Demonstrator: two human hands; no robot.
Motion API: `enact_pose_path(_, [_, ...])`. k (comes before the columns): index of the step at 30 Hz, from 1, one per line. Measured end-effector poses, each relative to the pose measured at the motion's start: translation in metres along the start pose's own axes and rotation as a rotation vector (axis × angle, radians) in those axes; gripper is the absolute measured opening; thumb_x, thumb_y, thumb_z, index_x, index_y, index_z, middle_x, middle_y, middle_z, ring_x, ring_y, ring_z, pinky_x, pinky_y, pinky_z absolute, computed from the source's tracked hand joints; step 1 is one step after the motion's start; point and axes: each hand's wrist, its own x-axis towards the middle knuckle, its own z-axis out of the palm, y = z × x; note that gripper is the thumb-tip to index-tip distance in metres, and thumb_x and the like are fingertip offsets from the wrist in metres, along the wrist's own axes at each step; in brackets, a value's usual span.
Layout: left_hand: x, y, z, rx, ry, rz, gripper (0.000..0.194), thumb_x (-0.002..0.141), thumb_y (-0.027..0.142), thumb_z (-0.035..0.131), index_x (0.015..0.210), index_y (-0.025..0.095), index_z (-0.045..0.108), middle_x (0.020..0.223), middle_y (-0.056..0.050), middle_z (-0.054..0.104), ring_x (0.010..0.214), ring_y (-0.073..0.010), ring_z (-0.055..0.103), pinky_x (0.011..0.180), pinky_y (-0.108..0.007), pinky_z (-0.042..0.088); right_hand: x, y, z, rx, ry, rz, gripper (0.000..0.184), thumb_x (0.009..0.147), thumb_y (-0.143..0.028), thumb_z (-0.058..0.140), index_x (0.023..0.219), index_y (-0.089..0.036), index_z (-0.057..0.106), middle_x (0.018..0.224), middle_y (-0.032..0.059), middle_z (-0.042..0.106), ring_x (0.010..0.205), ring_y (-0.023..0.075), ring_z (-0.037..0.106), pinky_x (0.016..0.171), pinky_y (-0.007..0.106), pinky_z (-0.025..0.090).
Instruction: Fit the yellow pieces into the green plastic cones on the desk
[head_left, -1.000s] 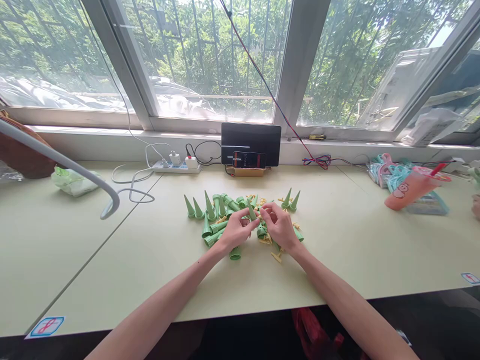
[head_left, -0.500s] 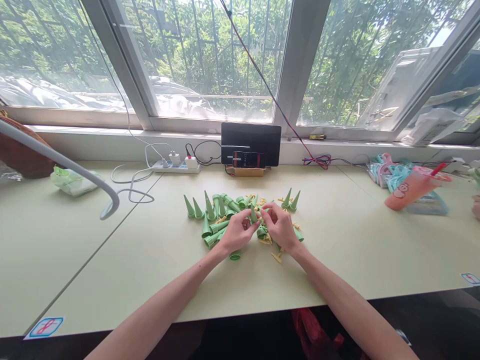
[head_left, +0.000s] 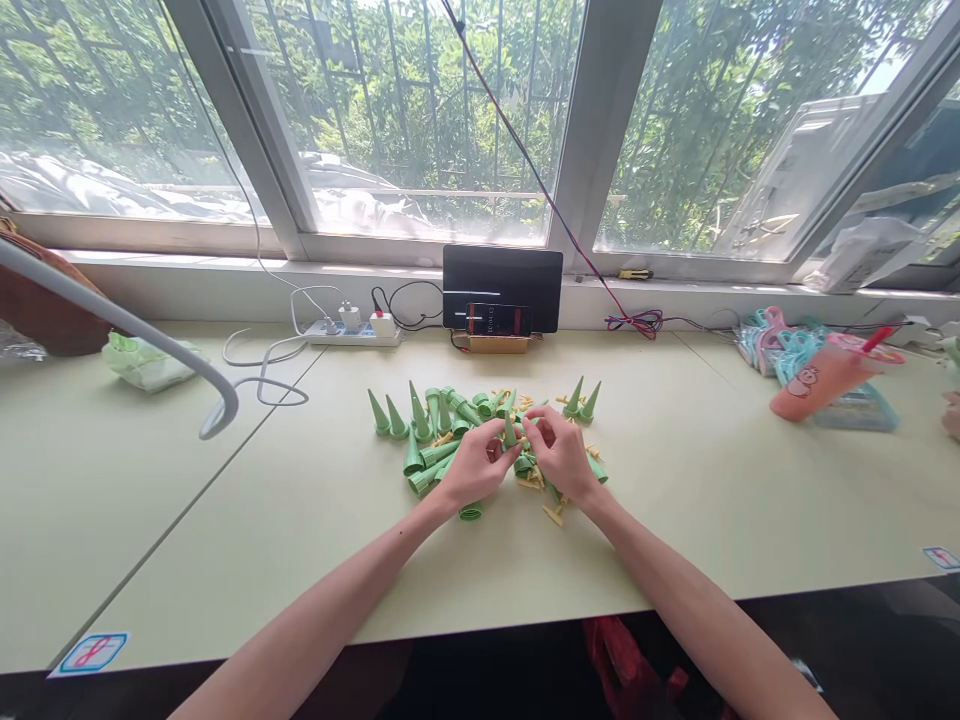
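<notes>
Between the thumb and fingers of my left hand (head_left: 474,468) a green plastic watering spike (head_left: 509,430) stands with its tip up. My right hand (head_left: 559,458) is closed in a pinch close against the spike's right side; what its fingertips hold, if anything, is hidden. Around both hands lies a heap of green spikes (head_left: 433,455), some lying down and some upright. Small yellow T-shaped valves (head_left: 553,515) are scattered among them, mostly near my right hand. Two more upright spikes (head_left: 589,404) stand just beyond that hand.
Behind the heap, a phone (head_left: 498,319) leans against a black tablet (head_left: 540,285). A power strip (head_left: 352,338) with cables sits back left, near a grey curved arm (head_left: 150,340). To the right are a tilted pink cup (head_left: 814,382) and bagged items (head_left: 780,340).
The spike in my left hand has shifted slightly to the right. My right hand has barely moved, and the heap looks the same.
</notes>
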Motion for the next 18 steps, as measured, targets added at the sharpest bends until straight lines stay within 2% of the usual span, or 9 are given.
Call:
enact_pose_path(5, [0.0001,0.0009,-0.0001,-0.007,-0.007,0.001,0.022,0.089,0.037,0.059,0.087,0.015,0.060,0.078,-0.001,0.056,0.052,-0.0070,0.037,0.046,-0.021,0.035,-0.0002,0.0009,0.0002,-0.005,0.001,0.000,0.018,0.096,-0.035,0.051,0.092,-0.020,0.058,0.053,-0.0072,0.041,0.047,0.0104,0.037,0.048,0.023,0.031])
enact_pose_path(8, [0.0001,0.0007,0.0000,-0.018,-0.004,0.008,0.023,0.088,0.038,0.061,0.086,0.015,0.060,0.077,-0.001,0.057,0.051,-0.0072,0.038,0.046,-0.021,0.035,-0.0004,0.0012,0.0000,-0.007,0.003,-0.002,0.018,0.096,-0.035,0.051,0.091,-0.019,0.058,0.053,-0.0074,0.041,0.046,0.0102,0.037,0.048,0.023,0.030])
enact_pose_path(18, [-0.0003,0.0006,0.0000,-0.024,-0.018,-0.020,0.022,0.088,0.037,0.060,0.089,0.015,0.061,0.067,0.003,0.047,0.050,-0.0074,0.037,0.045,-0.021,0.034,-0.0005,0.0027,0.0006,-0.012,0.004,-0.002,0.017,0.095,-0.035,0.051,0.090,-0.020,0.058,0.052,-0.0075,0.040,0.046,0.0105,0.036,0.048,0.024,0.030])
